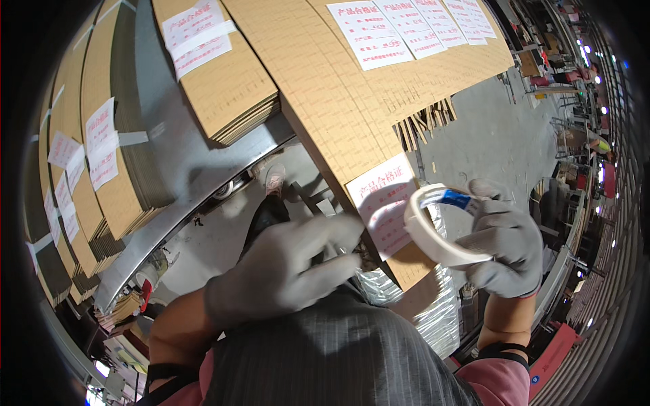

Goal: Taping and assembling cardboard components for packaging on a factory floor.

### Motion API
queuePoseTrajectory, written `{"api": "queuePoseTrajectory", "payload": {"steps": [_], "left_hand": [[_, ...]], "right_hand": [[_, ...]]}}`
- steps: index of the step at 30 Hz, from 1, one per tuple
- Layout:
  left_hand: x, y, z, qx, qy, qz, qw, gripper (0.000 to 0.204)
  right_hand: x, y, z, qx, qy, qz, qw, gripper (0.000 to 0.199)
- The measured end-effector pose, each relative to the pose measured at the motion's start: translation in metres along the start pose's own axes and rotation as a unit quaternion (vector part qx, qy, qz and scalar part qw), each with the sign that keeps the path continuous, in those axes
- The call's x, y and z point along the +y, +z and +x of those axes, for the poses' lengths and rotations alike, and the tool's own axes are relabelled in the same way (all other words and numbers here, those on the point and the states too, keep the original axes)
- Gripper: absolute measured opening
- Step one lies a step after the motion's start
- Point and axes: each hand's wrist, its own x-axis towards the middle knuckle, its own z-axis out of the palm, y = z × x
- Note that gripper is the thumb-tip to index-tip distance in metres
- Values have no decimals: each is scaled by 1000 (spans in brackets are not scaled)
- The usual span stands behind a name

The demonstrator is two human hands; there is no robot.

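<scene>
My right hand [504, 240], in a grey glove, grips a roll of white tape [443, 243] with a blue inner core. The roll is over the near end of a long stack of brown cardboard [325, 74], beside a white label with red print [379, 186] that lies on the cardboard. My left hand [284, 267], also gloved in grey, is left of that end and blurred by motion. Its thumb and fingers are apart, with nothing visible between them.
More bundles of flat cardboard [217, 88] with white labels and bands lie on a grey metal surface [162, 101] at left. Several labels [369, 34] lie on the cardboard at the far right. Silvery wrapped material [440, 318] is below the roll. A shoe [275, 179] shows on the floor.
</scene>
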Motion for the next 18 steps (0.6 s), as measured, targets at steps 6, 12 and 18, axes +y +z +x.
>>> {"api": "queuePoseTrajectory", "payload": {"steps": [6, 12, 18], "left_hand": [[21, 17, 26, -37, -27, 220, 974, 9], [13, 13, 26, -47, 74, 84, 993, 6], [-6, 40, 81, 53, 356, 337, 870, 38]], "right_hand": [[-33, 23, -1, -16, -38, -125, 991, 28], [-22, 34, -40, 72, -37, 47, 996, 21], [236, 10, -85, 323, 405, 460, 721, 24]]}}
